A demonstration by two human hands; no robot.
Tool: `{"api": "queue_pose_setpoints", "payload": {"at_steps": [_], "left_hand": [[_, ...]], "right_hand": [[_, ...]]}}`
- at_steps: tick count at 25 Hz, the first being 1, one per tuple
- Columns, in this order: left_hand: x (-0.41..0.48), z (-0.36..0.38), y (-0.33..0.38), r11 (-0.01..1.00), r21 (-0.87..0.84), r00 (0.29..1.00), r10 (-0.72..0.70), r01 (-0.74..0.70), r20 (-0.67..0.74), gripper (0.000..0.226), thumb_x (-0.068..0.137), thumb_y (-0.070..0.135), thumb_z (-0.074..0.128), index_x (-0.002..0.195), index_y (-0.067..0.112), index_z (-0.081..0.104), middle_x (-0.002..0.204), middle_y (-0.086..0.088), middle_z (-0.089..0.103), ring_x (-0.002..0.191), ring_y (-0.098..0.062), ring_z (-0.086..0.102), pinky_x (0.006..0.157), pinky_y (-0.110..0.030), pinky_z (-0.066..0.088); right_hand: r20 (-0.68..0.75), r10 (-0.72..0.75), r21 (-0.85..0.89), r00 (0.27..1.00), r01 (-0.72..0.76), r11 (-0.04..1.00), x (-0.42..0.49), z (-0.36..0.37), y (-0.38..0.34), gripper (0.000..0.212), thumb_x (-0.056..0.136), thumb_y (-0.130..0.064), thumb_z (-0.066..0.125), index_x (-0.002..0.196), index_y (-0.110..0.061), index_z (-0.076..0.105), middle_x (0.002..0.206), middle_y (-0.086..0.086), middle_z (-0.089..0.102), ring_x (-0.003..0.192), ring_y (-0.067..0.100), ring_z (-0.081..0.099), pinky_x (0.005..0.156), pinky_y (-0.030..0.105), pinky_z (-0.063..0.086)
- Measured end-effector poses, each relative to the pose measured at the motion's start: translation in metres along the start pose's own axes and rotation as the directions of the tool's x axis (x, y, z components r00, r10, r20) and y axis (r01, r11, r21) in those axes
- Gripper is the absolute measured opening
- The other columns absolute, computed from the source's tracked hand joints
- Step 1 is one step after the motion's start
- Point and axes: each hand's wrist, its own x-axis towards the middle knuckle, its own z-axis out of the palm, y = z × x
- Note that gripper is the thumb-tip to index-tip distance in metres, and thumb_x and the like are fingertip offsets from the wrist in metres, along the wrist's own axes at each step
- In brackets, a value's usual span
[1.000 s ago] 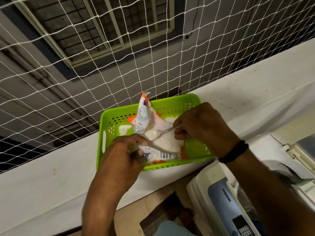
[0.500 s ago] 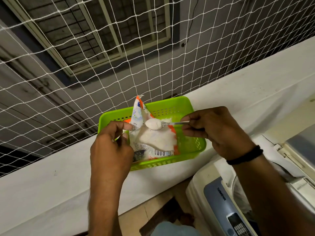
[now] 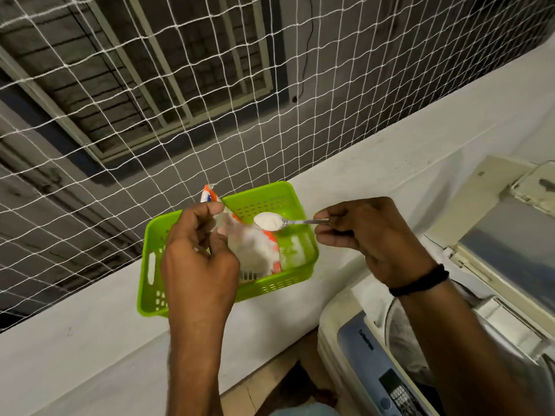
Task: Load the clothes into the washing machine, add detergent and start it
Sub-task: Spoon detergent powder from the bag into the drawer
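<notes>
Detergent packet [image 3: 252,250] sits in the green basket [image 3: 270,196] on the white ledge [image 3: 375,175]; right hand [image 3: 369,235] grip pinches a heaped spoon [image 3: 270,221].

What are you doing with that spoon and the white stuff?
A person is scooping washing powder. The right hand holds a spoon heaped with white powder above a green basket on the ledge. The left hand holds the powder packet open inside the basket. The washing machine stands below on the right with its lid up; the powder has not gone in yet.
</notes>
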Motion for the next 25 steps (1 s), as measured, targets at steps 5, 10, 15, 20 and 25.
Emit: {"api": "queue_pose_setpoints", "payload": {"at_steps": [5, 10, 15, 20, 25], "left_hand": [[-0.017, 0.04, 0.024, 0.989, -0.132, 0.995, 0.077, -0.068, 0.06, 0.03, 0.09, 0.003, 0.06, 0.104, 0.029, 0.063, 0.105, 0.018, 0.068, 0.098, 0.002, 0.065, 0.082, -0.01, 0.046], [-0.041, 0.096, 0.045, 0.971, -0.203, 0.962, 0.17, -0.126, 0.213, 0.031, 0.091, 0.004, 0.059, 0.101, 0.034, 0.062, 0.105, 0.014, 0.068, 0.095, -0.004, 0.066, 0.078, -0.017, 0.047], [-0.08, 0.166, 0.058, 0.966, -0.243, 0.887, 0.183, -0.083, 0.423, 0.026, 0.092, 0.008, 0.057, 0.1, 0.03, 0.065, 0.1, 0.015, 0.069, 0.088, -0.006, 0.065, 0.079, -0.021, 0.048], [-0.125, 0.252, 0.045, 0.976, -0.216, 0.743, 0.116, 0.04, 0.659, 0.023, 0.089, 0.008, 0.06, 0.096, 0.028, 0.067, 0.097, 0.012, 0.07, 0.092, -0.009, 0.067, 0.086, -0.028, 0.054], [-0.179, 0.351, 0.01, 0.879, 0.017, 0.431, -0.251, 0.477, 0.867, 0.025, 0.082, 0.014, 0.064, 0.105, 0.023, 0.07, 0.099, -0.005, 0.074, 0.087, -0.023, 0.069, 0.079, -0.035, 0.056]], "right_hand": [[-0.105, -0.019, 0.033, 0.994, 0.023, 0.999, -0.016, -0.045, -0.004, 0.025, 0.089, 0.016, 0.045, 0.083, 0.011, 0.068, 0.08, 0.029, 0.065, 0.067, 0.031, 0.066, 0.062, 0.027, 0.062], [-0.269, 0.026, 0.112, 0.963, 0.005, 0.994, -0.036, -0.109, 0.007, 0.024, 0.088, 0.018, 0.045, 0.089, 0.012, 0.068, 0.08, 0.026, 0.066, 0.067, 0.027, 0.068, 0.058, 0.025, 0.059], [-0.455, 0.069, 0.203, 0.888, 0.028, 0.979, -0.053, -0.189, 0.042, 0.028, 0.09, 0.016, 0.041, 0.087, 0.009, 0.068, 0.073, 0.022, 0.068, 0.062, 0.024, 0.07, 0.063, 0.025, 0.061], [-0.608, 0.162, 0.355, 0.777, 0.084, 0.931, -0.068, -0.274, 0.1, 0.026, 0.091, 0.014, 0.044, 0.089, 0.007, 0.069, 0.08, 0.02, 0.071, 0.078, 0.028, 0.071, 0.07, 0.028, 0.06], [-0.767, 0.216, 0.334, 0.603, 0.088, 0.938, -0.067, -0.346, 0.174, 0.024, 0.088, 0.011, 0.052, 0.081, -0.004, 0.069, 0.089, 0.018, 0.066, 0.077, 0.02, 0.063, 0.07, 0.028, 0.056]]}}
